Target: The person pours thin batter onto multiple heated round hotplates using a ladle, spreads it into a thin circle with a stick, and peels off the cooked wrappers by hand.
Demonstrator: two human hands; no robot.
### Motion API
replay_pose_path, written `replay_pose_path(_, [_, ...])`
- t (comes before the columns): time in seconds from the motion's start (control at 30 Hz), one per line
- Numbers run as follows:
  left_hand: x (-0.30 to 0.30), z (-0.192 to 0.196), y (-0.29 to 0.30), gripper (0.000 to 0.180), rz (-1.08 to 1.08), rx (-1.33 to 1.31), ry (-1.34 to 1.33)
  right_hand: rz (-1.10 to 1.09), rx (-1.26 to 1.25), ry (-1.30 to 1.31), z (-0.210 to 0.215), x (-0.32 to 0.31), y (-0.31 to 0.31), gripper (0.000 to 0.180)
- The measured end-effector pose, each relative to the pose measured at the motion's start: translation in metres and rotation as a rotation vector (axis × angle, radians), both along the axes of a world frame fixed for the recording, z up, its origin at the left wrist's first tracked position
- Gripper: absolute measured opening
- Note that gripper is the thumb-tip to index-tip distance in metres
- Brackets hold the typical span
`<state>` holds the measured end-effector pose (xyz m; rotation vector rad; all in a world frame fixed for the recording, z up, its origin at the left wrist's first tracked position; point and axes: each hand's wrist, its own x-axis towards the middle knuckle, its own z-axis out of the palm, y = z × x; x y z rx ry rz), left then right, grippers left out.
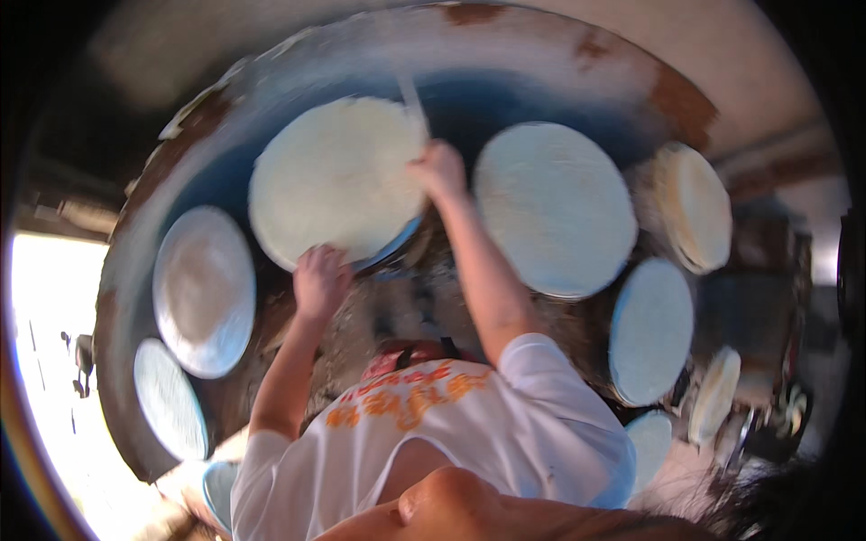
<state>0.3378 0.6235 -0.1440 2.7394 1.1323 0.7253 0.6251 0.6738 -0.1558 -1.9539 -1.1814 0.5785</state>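
Observation:
A large, pale round sheet, like a thin flatbread [338, 176], lies on a round plate whose blue-grey rim shows at its lower right. My left hand [322, 278] is at the near edge of this sheet, its fingers curled over the rim; motion blurs the fingertips. At the sheet's right edge, my right hand [439, 171] is closed round a thin, pale stick-like tool [410, 95]. The tool points away from me, and its far end is smeared by motion.
More round plates stand in a ring: one with a pale sheet [555, 212] to the right, a greyer one [204, 290] to the left, and several smaller ones towards both sides. A curved, rust-patched metal rim [690, 99] runs behind them. Bright light enters at the far left.

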Motion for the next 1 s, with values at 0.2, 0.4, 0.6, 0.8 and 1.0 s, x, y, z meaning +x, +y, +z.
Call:
replay_pose_path(0.2, [-0.019, -0.013, 0.020, 0.018, -0.177, 0.114, 0.045, -0.174, -0.009, -0.046, 0.032, 0.006, -0.028, 0.029])
replay_pose_path(0.4, [0.002, 0.020, 0.049, 0.015, -0.251, 0.148, -0.125, -0.166, 0.154, 0.115, 0.031, 0.050, -0.078, 0.030])
replay_pose_path(0.6, [0.007, 0.064, 0.092, 0.015, -0.277, 0.221, -0.148, -0.150, 0.149, 0.231, 0.053, 0.054, -0.106, 0.026])
replay_pose_path(0.8, [0.013, 0.130, 0.150, 0.011, -0.152, 0.315, -0.100, -0.137, 0.122, 0.303, 0.054, 0.093, -0.098, 0.031])
replay_pose_path(1.0, [0.040, 0.215, 0.182, 0.009, -0.250, 0.461, -0.033, 0.032, 0.285, 0.224, 0.067, 0.077, -0.016, 0.027])
